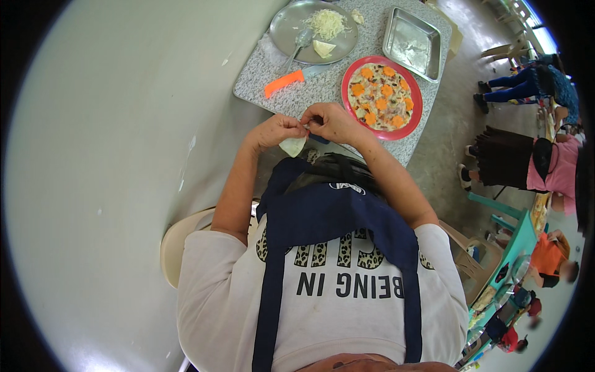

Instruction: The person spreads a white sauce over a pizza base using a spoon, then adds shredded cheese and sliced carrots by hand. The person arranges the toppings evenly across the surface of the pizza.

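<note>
My left hand (279, 131) pinches a small pale, whitish-green pouch-like thing (292, 146) that hangs below the fingertips. My right hand (331, 122) is closed in a pinch at its upper end, close against the left fingers. A tiny reddish bit shows between the fingertips, too small to name. Both hands are just off the near edge of the speckled table (251, 77). Nearest to them lie a knife (285, 82) with an orange handle and a red-rimmed plate (417, 115) of food topped with orange flower-shaped slices.
A round metal tray (282, 31) holds white shreds (327, 25), a pale wedge (323, 49) and a spoon (302, 40). A rectangular metal pan (437, 59) stands at the far right of the table. A wall runs along the left; other people stand at the right.
</note>
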`<state>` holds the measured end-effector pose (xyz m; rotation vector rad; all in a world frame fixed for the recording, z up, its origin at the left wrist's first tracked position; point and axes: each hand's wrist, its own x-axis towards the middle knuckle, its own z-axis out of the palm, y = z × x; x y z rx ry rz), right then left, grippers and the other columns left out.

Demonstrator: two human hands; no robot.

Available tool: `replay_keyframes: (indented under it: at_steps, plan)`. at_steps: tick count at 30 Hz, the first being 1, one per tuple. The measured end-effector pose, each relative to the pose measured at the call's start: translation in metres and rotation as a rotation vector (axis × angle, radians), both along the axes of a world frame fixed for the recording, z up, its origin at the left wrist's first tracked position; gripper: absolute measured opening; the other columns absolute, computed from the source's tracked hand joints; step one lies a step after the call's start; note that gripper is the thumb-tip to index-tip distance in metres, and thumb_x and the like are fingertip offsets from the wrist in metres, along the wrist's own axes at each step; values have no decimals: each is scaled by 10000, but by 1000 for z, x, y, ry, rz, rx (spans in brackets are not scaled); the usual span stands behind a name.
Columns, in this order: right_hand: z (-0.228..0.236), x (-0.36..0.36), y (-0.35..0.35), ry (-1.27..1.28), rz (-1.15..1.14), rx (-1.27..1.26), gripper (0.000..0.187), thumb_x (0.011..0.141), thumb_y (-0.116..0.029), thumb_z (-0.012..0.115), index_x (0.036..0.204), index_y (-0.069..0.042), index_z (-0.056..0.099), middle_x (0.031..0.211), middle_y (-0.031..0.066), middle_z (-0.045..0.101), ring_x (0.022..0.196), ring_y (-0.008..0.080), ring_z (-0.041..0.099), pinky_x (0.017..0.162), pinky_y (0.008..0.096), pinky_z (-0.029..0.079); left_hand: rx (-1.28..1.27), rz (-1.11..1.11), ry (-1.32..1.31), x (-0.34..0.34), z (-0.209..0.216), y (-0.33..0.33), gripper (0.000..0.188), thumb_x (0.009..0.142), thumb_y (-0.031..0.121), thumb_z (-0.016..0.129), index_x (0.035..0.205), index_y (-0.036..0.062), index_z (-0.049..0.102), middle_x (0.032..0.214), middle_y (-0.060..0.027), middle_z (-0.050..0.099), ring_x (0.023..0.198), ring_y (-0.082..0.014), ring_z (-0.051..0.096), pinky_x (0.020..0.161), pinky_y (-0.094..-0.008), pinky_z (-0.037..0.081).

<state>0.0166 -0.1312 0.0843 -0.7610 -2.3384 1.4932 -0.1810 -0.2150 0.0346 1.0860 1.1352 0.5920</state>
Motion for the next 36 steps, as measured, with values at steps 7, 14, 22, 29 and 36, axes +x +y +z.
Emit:
replay_keyframes:
  at_steps: [7,14,22,29,36]
  plan:
    - [-15,1,26,-51,-54,196,158,789,-55,597,915,-13,684,849,190,673,804,334,663,729,399,521,-165,156,113,-5,5,8,221,890,275,635,940,73,711,718,41,618,610,-41,535,489,-222,417]
    - [-70,-13,56,-133,-249,290,181,828,-89,610,973,-1,675,933,214,669,896,370,644,796,437,513,-52,546,88,-18,-31,29,155,891,213,642,964,78,663,754,38,621,627,-46,550,502,-208,414]
    - [-96,-26,70,-51,-381,458,176,826,-84,584,941,-7,694,1014,209,662,957,376,627,828,451,504,-82,662,19,-6,-26,50,159,885,150,637,1009,51,651,833,-2,655,680,-66,585,526,-217,423]
    - [-69,-23,52,-51,-441,29,187,870,-134,580,964,-9,683,826,210,668,812,369,650,733,438,509,-57,756,-82,0,-35,64,193,887,149,645,1044,36,652,886,-19,675,696,-67,595,540,-226,424]
    - [-71,7,46,330,-496,-475,310,829,-13,675,1135,-57,652,984,63,677,778,98,637,686,249,513,-77,729,-332,21,-11,80,207,920,114,595,1093,7,633,909,-42,676,690,-96,606,596,-239,481]
